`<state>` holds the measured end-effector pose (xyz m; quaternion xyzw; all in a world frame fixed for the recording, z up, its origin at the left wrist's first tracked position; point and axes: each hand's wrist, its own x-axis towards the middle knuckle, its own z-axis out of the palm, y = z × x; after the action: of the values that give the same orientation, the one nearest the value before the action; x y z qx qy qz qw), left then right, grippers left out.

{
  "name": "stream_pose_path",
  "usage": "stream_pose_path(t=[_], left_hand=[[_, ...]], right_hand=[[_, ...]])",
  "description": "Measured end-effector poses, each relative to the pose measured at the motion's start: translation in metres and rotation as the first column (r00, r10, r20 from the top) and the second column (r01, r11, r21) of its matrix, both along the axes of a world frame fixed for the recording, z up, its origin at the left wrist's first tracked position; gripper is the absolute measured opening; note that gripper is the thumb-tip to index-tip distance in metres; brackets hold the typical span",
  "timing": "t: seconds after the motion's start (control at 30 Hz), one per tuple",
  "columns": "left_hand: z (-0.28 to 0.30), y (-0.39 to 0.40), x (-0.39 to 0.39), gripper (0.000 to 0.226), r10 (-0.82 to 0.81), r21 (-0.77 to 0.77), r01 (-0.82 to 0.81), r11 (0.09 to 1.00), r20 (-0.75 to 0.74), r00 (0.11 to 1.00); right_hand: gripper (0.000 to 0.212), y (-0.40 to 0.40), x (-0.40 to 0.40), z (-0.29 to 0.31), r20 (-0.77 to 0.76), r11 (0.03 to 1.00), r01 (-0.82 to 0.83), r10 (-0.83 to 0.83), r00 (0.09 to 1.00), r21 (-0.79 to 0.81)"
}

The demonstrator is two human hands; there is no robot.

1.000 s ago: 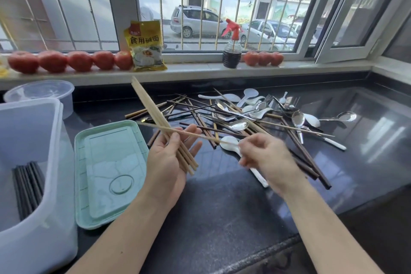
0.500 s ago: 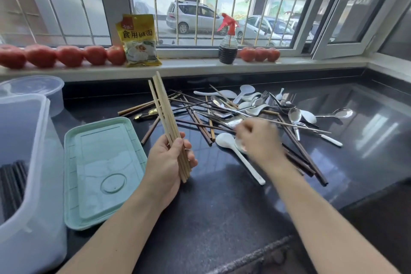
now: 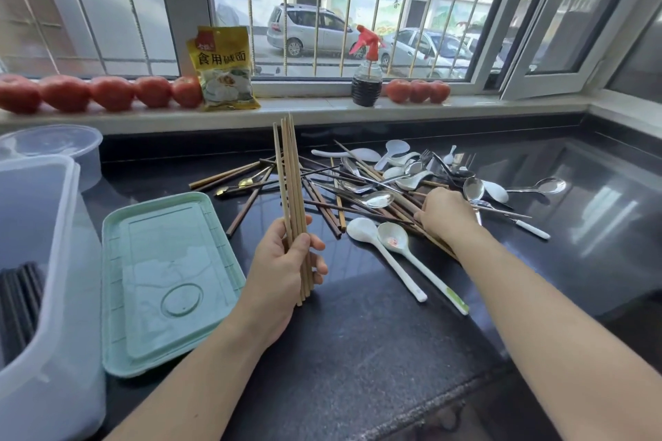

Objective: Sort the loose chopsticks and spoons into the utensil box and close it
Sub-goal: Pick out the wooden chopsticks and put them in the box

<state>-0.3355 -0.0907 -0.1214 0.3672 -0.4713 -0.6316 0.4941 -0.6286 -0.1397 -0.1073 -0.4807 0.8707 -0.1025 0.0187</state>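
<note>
My left hand (image 3: 283,261) grips a bundle of light wooden chopsticks (image 3: 290,183), held nearly upright over the black counter. My right hand (image 3: 446,213) reaches into the pile of loose chopsticks and spoons (image 3: 358,190), fingers curled on a light chopstick lying there. Two white spoons (image 3: 390,247) lie just in front of the pile. The translucent utensil box (image 3: 53,297) stands at the far left with dark chopsticks (image 3: 18,301) inside. Its mint green lid (image 3: 164,276) lies flat on the counter beside it.
A round clear container (image 3: 53,143) stands behind the box. On the windowsill sit tomatoes (image 3: 107,93), a yellow food packet (image 3: 224,68) and a spray bottle (image 3: 366,75). The counter drops off at the near right edge (image 3: 501,369).
My left hand turned the chopstick bundle from tilted left to nearly upright. My right hand passed a chopstick to it, then moved right and away into the pile.
</note>
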Motion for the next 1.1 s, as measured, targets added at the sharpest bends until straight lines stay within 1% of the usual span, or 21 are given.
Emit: stream_pose_path(t=[0.1,0.17,0.23,0.3,0.47,0.57,0.63,0.73,0.83,0.93,1.03,1.1], left_hand=[[0.001,0.000,0.000,0.019,-0.007,0.007,0.006,1.000,0.009,1.000],[0.002,0.000,0.001,0.019,-0.012,0.005,0.012,1.000,0.009,1.000],[0.003,0.001,0.001,0.020,-0.022,0.003,0.022,1.000,0.021,1.000],[0.003,0.002,0.001,0.020,-0.030,0.009,0.029,1.000,0.027,0.999],[0.003,0.001,0.003,0.020,-0.019,0.035,0.019,0.999,-0.001,1.000],[0.003,0.000,0.003,0.020,-0.013,0.065,0.017,0.998,-0.054,0.998],[0.005,0.000,0.003,0.020,-0.009,0.094,0.019,0.995,-0.102,0.995],[0.006,0.000,0.002,0.019,0.006,0.137,0.016,0.990,-0.159,0.987],[0.009,0.002,0.000,0.020,0.010,0.182,0.029,0.983,-0.209,0.978],[0.010,0.004,0.001,0.020,0.016,0.213,0.037,0.976,-0.239,0.971],[0.010,0.004,0.002,0.022,0.008,0.220,0.043,0.975,-0.228,0.974],[0.010,0.004,0.003,0.023,0.001,0.222,0.048,0.974,-0.217,0.976]], right_hand=[[0.017,-0.003,-0.004,0.006,0.086,0.999,0.011,-0.013,0.996,0.030],[0.020,-0.002,-0.004,0.008,0.129,0.998,0.026,-0.033,0.991,0.056],[0.026,-0.001,-0.005,0.008,0.156,0.995,0.031,-0.045,0.987,0.090],[0.029,0.000,-0.004,0.008,0.160,0.996,0.026,-0.039,0.986,0.084],[0.029,0.023,-0.001,0.019,0.230,0.995,0.074,-0.057,0.972,-0.070],[0.034,0.052,0.000,0.031,0.268,0.975,0.166,-0.121,0.956,-0.151],[0.035,0.074,0.005,0.033,0.332,0.950,0.219,-0.138,0.933,-0.221],[0.035,0.100,0.032,0.024,0.439,0.893,0.279,-0.105,0.893,-0.354],[0.030,0.105,0.070,0.008,0.481,0.835,0.272,-0.010,0.877,-0.479],[0.025,0.101,0.096,-0.004,0.513,0.777,0.293,0.045,0.857,-0.558],[0.021,0.098,0.106,-0.009,0.563,0.720,0.373,0.030,0.826,-0.585],[0.019,0.099,0.111,-0.011,0.563,0.664,0.389,0.059,0.824,-0.639]])
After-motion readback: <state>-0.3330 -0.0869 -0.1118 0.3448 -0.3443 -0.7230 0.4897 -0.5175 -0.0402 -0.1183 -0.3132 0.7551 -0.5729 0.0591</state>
